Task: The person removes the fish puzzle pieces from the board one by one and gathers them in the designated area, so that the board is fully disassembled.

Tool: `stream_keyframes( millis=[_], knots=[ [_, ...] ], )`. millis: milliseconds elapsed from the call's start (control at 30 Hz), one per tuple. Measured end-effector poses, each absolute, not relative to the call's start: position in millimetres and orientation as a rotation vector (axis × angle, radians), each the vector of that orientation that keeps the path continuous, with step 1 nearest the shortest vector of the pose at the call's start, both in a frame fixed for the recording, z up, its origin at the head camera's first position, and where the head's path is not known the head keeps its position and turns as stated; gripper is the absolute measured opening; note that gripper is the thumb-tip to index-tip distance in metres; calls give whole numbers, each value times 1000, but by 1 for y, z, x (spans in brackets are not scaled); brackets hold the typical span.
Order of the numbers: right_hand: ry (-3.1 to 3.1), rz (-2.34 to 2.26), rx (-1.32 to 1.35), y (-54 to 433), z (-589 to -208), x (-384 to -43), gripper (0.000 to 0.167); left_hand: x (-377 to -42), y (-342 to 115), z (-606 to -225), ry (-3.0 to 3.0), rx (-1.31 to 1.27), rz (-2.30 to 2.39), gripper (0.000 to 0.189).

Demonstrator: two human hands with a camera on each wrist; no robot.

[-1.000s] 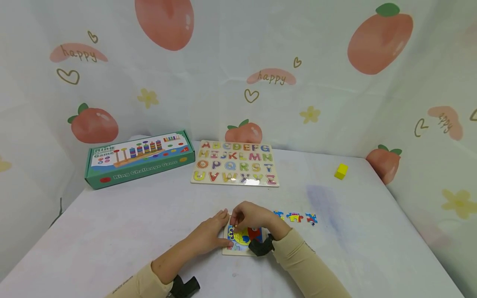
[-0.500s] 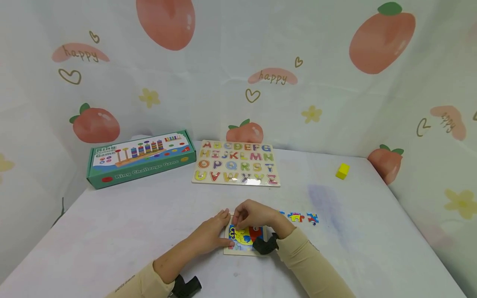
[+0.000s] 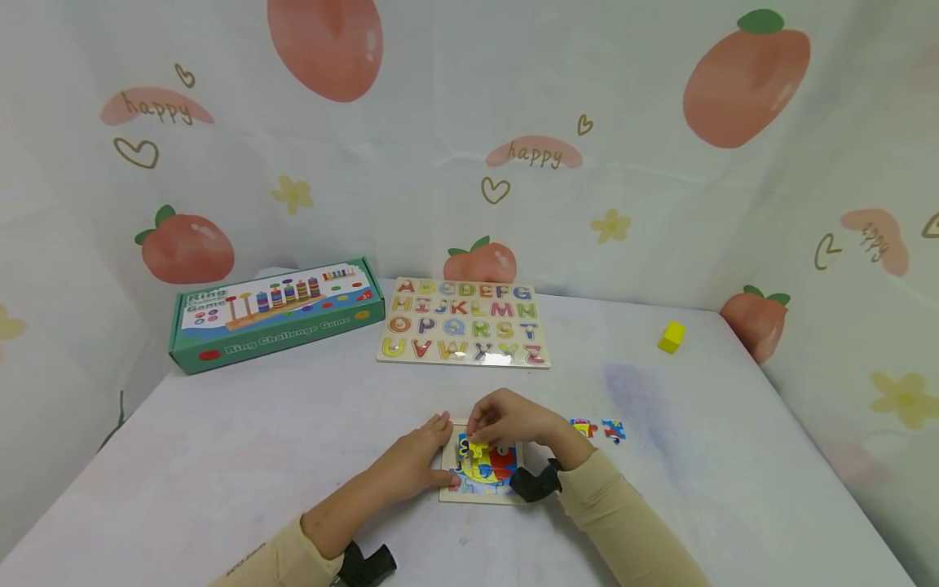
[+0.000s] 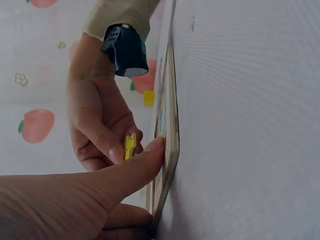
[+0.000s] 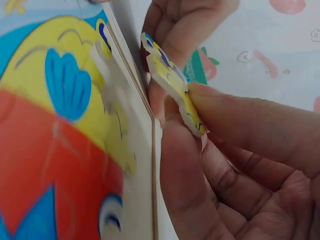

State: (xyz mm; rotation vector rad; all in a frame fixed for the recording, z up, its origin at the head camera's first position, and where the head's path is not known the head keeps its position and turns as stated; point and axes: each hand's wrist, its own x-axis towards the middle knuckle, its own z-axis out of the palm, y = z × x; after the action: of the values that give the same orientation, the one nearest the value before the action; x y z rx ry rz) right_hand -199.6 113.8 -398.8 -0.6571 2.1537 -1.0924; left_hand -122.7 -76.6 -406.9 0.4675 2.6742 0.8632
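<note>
My right hand pinches a yellow jigsaw piece with blue markings between thumb and fingers. The piece is tilted, above the upper part of a small wooden puzzle board. On the board is a red, yellow and blue fish picture; bare wood shows along its upper part in the right wrist view. My left hand lies at the board's left edge, its thumb pressing on the near left corner and its fingers extended along the side. Loose jigsaw pieces lie to the right, partly hidden by my right wrist.
Behind the puzzle lies an alphabet board with coloured letters. A green ring game box stands at the back left. Toward the back right is a yellow block. A printed cloth hangs behind the white table.
My right hand has moved slightly up and to the right, and the yellow jigsaw piece shows more clearly in its fingers. My left hand stays on the board.
</note>
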Motion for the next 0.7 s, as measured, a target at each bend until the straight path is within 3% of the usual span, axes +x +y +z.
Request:
stream_keyframes(
  millis=[700],
  knots=[
    [2211, -1171, -540, 196, -395, -193, 15, -122, -76, -409, 2699, 457, 856, 82]
  ],
)
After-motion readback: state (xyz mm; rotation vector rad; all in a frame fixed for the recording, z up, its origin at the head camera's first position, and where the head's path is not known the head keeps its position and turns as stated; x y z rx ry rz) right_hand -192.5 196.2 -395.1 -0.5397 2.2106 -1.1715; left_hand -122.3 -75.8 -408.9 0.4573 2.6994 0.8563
